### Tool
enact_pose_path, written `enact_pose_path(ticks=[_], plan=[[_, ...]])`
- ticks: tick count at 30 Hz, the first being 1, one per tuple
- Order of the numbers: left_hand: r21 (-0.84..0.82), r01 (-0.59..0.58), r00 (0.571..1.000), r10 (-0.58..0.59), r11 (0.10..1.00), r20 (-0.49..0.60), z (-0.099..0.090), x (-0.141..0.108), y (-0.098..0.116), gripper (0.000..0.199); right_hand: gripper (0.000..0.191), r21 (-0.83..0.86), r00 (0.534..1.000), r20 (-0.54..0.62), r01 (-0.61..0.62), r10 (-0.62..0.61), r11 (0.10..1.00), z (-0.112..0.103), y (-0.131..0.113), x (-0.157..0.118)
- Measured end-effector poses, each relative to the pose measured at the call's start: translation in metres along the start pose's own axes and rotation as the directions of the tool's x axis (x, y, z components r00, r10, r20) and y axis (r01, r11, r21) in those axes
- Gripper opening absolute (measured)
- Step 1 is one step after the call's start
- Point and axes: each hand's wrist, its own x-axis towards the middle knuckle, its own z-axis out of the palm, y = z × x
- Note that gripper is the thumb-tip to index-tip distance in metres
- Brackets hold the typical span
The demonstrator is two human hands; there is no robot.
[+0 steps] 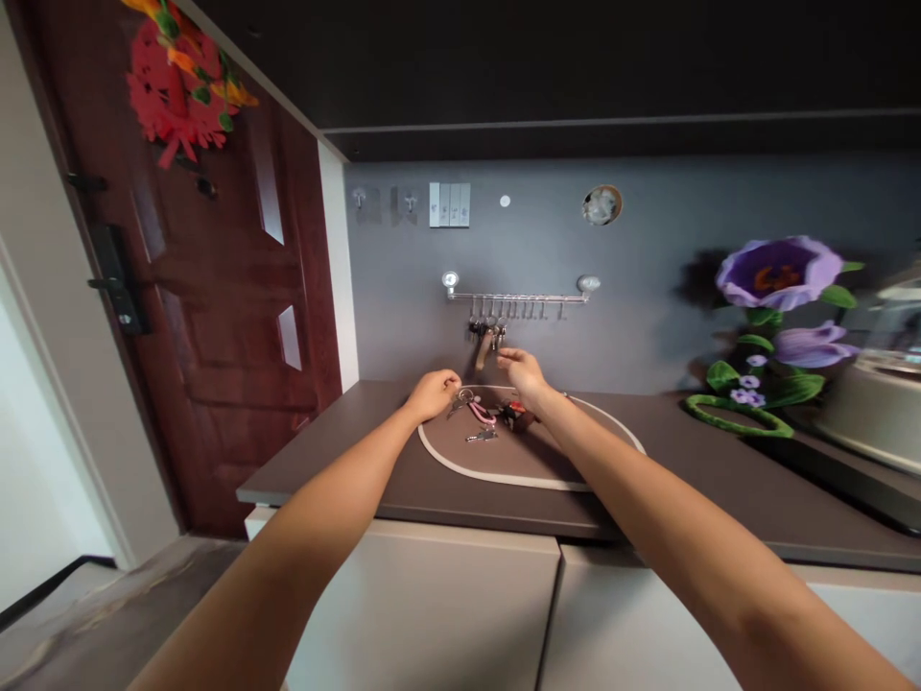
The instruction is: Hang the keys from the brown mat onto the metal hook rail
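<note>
My left hand (434, 394) is closed, fingers curled, at the left of an oval mat (496, 476). Right by its fingertips are a metal ring with keys (459, 404) and a pink strap (482, 414); whether the fingers grip any of it is unclear. My right hand (524, 369) is raised before the wall, thumb and forefinger drawn together just right of several keys (496, 334) hanging from a hook rail (518, 298). A brown strap (484, 350) dangles among them. Loose keys (482, 436) and a dark bunch with a red piece (513, 411) lie on the mat.
Purple fabric flowers (781, 274) stand on the counter (720, 480) at right, beside a beige appliance (874, 408). A dark shelf (576, 77) overhangs from above. At left is a red-brown door (223, 384). Switches (450, 205) sit on the wall.
</note>
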Motion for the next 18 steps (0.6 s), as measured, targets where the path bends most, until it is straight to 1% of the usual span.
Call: enact_pose_path(ticks=[5, 8, 10, 12, 15, 18], plan=[[-0.027, 0.018, 0.999, -0.017, 0.999, 0.037, -0.002, 0.000, 0.002, 0.019, 0.015, -0.081, 0.985, 0.120, 0.132, -0.122, 0.988, 0.002, 0.016, -0.015], [-0.004, 0.025, 0.996, -0.024, 1.000, 0.081, -0.001, -0.001, 0.001, 0.021, 0.016, -0.191, 0.958, 0.209, 0.236, -0.196, 0.953, 0.000, 0.021, -0.022], [0.033, 0.029, 0.993, -0.032, 0.999, 0.112, 0.000, -0.001, 0.000, 0.023, 0.017, -0.259, 0.937, 0.272, 0.290, -0.219, 0.921, -0.001, 0.021, -0.024], [0.069, 0.024, 0.989, -0.033, 0.997, 0.142, 0.001, -0.001, -0.001, 0.025, 0.016, -0.284, 0.926, 0.309, 0.306, -0.215, 0.909, -0.001, 0.021, -0.025], [0.116, -0.012, 0.985, -0.009, 0.993, 0.172, 0.002, -0.001, -0.001, 0.028, 0.016, -0.285, 0.929, 0.315, 0.291, -0.197, 0.913, 0.000, 0.022, -0.024], [0.174, -0.056, 0.981, 0.022, 0.983, 0.194, 0.002, 0.000, -0.001, 0.031, 0.017, -0.337, 0.924, 0.330, 0.305, -0.192, 0.891, 0.002, 0.024, -0.022]])
